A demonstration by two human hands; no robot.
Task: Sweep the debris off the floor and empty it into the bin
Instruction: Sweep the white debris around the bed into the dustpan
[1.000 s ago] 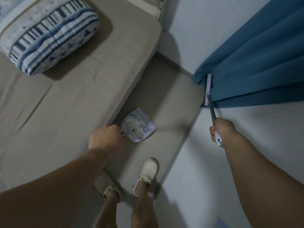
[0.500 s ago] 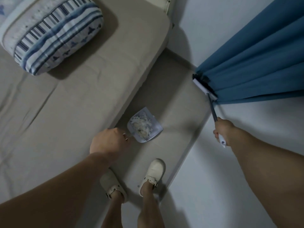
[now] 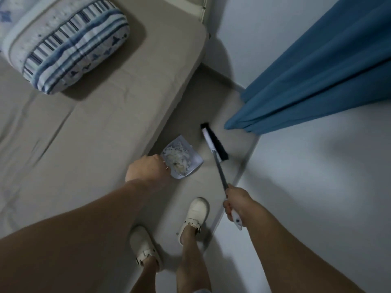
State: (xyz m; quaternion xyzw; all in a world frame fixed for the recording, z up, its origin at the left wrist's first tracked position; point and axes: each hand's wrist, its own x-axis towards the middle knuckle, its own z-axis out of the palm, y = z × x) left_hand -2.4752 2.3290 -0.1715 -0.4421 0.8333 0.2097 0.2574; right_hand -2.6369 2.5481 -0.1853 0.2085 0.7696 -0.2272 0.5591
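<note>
Standing in the narrow strip of floor between a bed and a white wall, a person holds a sweeping tool in each hand. Their left hand is clenched round the handle of a pale blue dustpan, which sits low just beside the bed's edge and carries a heap of whitish debris (shreds or crumbs, too blurred to tell). Their right hand grips the white end of a long-handled brush, whose dark bristles point toward the wall, just right of the dustpan and apart from it. A blue curtain hangs near the brush head. A striped pillow lies on the bed, and two white clogs stand on the floor below the hands.
</note>
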